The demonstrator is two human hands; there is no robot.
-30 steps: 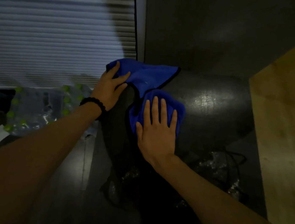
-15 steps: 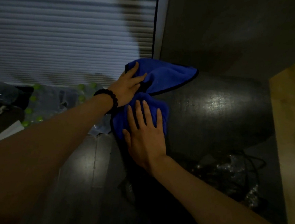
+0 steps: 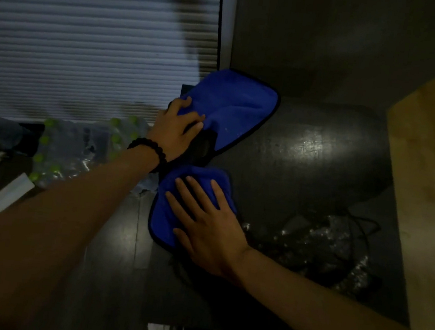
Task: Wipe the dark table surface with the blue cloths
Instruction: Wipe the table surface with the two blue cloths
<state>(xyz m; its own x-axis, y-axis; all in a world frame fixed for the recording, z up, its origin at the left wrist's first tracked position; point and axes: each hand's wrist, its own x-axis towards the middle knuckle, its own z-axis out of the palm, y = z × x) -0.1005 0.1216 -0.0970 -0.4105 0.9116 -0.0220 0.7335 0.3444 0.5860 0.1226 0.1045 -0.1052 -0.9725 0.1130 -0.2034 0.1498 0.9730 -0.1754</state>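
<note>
— Blue under both hands? What are the fingers doing?

— The right hand [image 3: 210, 228] lies flat, fingers [image 3: 193, 193] spread, pressing the near blue cloth [image 3: 170, 214] onto the dark counter [image 3: 307, 162] at its left edge. The left hand [image 3: 174, 129] has curled fingers [image 3: 189, 114] pinching the far blue cloth [image 3: 234, 104], which lies at the back left corner.

— Around them?

— A beaded bracelet [image 3: 148, 148] on the left wrist; green-capped bottles [image 3: 76, 147] on the floor.

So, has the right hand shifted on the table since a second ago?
Yes. Against the window frame, the right hand and its blue cloth have slid left and back toward the person.
</note>
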